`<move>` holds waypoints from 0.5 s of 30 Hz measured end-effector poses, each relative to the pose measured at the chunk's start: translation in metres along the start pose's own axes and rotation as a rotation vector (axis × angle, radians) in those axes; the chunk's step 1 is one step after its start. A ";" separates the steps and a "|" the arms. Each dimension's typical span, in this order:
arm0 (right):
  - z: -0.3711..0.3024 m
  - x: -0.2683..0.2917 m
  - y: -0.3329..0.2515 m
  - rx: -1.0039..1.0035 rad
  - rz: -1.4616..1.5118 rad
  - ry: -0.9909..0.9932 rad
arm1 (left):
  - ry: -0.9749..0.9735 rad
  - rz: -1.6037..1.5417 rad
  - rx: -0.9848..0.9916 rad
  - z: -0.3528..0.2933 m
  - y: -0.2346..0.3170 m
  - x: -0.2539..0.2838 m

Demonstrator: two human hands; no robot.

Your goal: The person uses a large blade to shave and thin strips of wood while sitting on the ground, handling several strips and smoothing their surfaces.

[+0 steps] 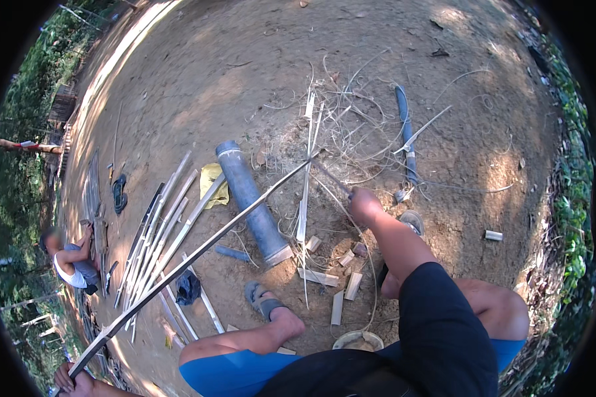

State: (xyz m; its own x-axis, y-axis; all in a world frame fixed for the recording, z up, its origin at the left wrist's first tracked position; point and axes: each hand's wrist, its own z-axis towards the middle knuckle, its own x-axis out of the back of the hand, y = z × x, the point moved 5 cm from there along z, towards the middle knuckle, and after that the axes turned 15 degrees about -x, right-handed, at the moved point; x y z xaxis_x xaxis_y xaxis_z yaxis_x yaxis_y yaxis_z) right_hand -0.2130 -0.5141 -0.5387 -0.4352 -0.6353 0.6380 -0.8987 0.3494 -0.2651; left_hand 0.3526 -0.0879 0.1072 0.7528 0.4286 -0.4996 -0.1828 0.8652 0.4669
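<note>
My right hand (365,204) is closed around the handle of a knife (331,177). Its blade points up and left and meets the far tip of a long thin bamboo pole (198,251). The pole runs diagonally down to the lower left edge, where my left hand (73,380) grips its near end. I sit on bare dirt with my sandalled left foot (266,303) under the pole. A pile of thin bamboo shavings (351,119) lies beyond the knife.
A blue-grey pipe (251,198) lies under the pole beside a yellow cloth (213,182). A bundle of bamboo slats (155,235) is on the left, short cut bamboo blocks (324,274) near my knee, a dark tube (407,132) beyond. Another person (69,259) sits far left.
</note>
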 end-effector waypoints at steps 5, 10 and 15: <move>0.013 0.031 -0.005 -0.003 -0.087 -0.041 | 0.119 0.159 0.003 -0.004 0.006 0.011; -0.063 0.002 -0.046 0.100 0.052 -0.093 | 0.245 0.332 -0.047 -0.002 0.037 0.055; -0.119 -0.001 -0.084 0.552 -0.040 0.033 | 0.330 0.506 -0.080 -0.021 0.031 0.052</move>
State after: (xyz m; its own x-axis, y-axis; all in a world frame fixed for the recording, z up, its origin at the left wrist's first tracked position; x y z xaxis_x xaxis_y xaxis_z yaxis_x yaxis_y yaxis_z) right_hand -0.1307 -0.4611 -0.4309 -0.4057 -0.6159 0.6754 -0.8135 -0.0936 -0.5740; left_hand 0.3726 -0.0330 0.0806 0.3268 0.8385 -0.4360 -0.5232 0.5447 0.6554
